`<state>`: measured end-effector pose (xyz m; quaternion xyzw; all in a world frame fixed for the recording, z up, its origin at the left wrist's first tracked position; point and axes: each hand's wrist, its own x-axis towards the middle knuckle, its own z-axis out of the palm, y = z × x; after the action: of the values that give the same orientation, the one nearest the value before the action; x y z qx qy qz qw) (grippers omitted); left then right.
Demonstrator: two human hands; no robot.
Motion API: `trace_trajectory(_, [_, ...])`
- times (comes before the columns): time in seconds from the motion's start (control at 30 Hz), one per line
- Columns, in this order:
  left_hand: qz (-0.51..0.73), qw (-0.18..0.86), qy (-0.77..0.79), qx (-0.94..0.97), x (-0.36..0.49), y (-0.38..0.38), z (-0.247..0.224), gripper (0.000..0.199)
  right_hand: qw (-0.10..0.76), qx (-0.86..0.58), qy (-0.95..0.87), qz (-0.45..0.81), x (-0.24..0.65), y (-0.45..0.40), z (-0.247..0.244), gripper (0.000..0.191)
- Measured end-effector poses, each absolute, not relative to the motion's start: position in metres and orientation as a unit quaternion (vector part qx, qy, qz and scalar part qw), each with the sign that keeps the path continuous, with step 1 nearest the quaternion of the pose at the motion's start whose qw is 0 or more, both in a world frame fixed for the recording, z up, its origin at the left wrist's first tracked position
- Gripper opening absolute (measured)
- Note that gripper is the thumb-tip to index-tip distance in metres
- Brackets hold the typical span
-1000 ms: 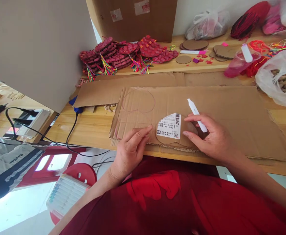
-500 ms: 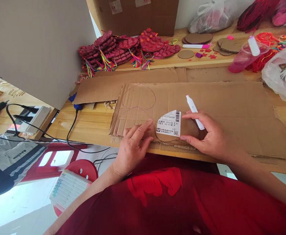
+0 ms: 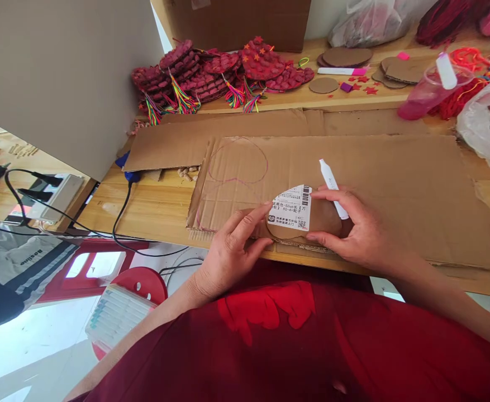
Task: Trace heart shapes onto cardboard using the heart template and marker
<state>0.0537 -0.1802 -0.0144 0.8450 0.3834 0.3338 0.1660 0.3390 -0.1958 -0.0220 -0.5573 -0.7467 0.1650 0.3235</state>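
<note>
Head view: the cutout lies on cardboard between the left hand, thumb and fingers slightly parted, and the right hand, curved round its edge, holding the pen, and seems light, stiffish, creasable, best gripped by opposite rims.

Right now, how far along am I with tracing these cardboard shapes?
One pink outline looks done on the cardboard sheet, with part of another below. In hand are the labelled piece, with the left hand at its edge, and the white marker in the right hand. Tracing around that piece seems left: no line shows along its visible edges.
</note>
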Motion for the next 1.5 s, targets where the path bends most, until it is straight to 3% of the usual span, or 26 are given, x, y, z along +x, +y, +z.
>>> trace_trajectory(0.57, [0.286, 0.101, 0.4, 0.865, 0.055, -0.181, -0.012, 0.07, 0.324, -0.546, -0.76, 0.139, 0.338, -0.195, -0.019, 0.065])
trace_trajectory(0.87, [0.293, 0.1, 0.373, 0.875, 0.057, -0.179, -0.014, 0.054, 0.319, -0.553, -0.757, 0.138, 0.334, -0.196, -0.016, 0.063])
trace_trajectory(1.07, [0.292, 0.109, 0.346, 0.885, 0.06, -0.175, -0.014, 0.03, 0.321, -0.558, -0.753, 0.138, 0.333, -0.196, -0.013, 0.056])
trace_trajectory(1.5, [0.291, 0.111, 0.345, 0.886, 0.061, -0.168, -0.012, 0.035, 0.325, -0.556, -0.753, 0.134, 0.334, -0.196, -0.018, 0.056])
